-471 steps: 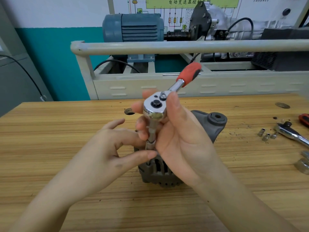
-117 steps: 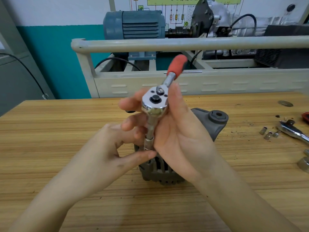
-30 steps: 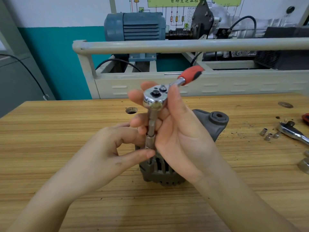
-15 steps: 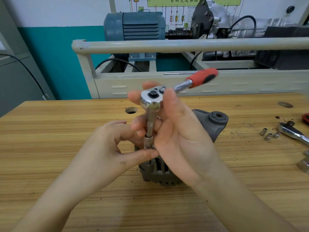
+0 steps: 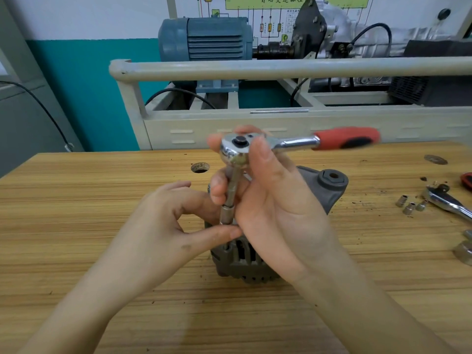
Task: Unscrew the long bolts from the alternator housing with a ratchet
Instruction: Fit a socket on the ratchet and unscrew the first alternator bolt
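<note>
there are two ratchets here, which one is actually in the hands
The red-handled ratchet above the alternator housing; the right hand grips its head. The other ratchet lies untouched on the table's right edge.

We are in a vehicle-repair training workshop. A scuffed wooden workbench (image 5: 102, 195) carries loose sockets (image 5: 410, 207) and a spare ratchet (image 5: 449, 201). Behind it a cream metal stand (image 5: 255, 70) holds a blue electric motor (image 5: 207, 39) coupled to a gearbox (image 5: 332, 24), under a wall wiring diagram (image 5: 270, 19).

bright even light, blurred handle, bowed edges
</note>
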The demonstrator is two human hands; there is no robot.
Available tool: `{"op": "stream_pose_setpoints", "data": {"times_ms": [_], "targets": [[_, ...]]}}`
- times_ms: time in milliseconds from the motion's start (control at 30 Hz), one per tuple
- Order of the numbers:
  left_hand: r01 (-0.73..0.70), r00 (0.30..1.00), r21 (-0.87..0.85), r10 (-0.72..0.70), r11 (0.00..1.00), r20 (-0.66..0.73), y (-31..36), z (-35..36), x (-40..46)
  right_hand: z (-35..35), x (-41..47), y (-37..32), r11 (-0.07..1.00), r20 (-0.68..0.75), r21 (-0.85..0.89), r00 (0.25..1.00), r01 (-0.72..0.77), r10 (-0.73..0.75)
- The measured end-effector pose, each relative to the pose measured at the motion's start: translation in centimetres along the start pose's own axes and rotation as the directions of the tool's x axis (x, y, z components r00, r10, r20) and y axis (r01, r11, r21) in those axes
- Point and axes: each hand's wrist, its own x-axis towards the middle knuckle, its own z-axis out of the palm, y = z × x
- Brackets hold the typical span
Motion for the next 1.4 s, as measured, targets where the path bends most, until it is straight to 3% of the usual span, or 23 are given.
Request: {"op": "stream_pose_setpoints", "data": {"times_ms": [167, 500, 733, 1100, 1300, 1400], "targets": [[-0.064, 0.994, 0.012, 0.063, 0.998, 0.093, 0.01, -0.32, -0.14, 0.06, 0.22, -0.06, 0.998, 0.012, 0.010, 0.998, -0.056, 0.055], [-0.043, 0.999, 0.068, 0.045, 0.997, -0.026, 0.18, 0.24, -0.15, 0.11, -0.21, -0.24, 0.999, -0.019, -0.044, 0.999, 0.026, -0.027], [-0.055, 0.993, 0.004, 0.054, 0.998, 0.106, 0.19, -0.42, -0.04, -0.26, 0.39, -0.19, 0.997, 0.019, -0.035, 0.997, -0.069, 0.070], [-0.044, 0.997, 0.053, 0.047, 0.998, -0.054, 0.12, 0.53, -0.16, -0.63, 0.27, -0.44, 1.000, -0.050, -0.014, 0.999, 0.014, -0.015], [-0.046, 0.997, 0.001, 0.046, 0.999, 0.054, -0.01, -0.10, -0.09, -0.65, 0.54, -0.32, 0.998, -0.016, 0.003, 0.998, -0.066, 0.066], [-0.049, 0.998, -0.004, 0.049, 0.999, 0.040, 0.13, -0.15, -0.20, -0.50, 0.41, -0.23, 0.998, 0.012, -0.029, 0.998, -0.061, 0.061]]}}
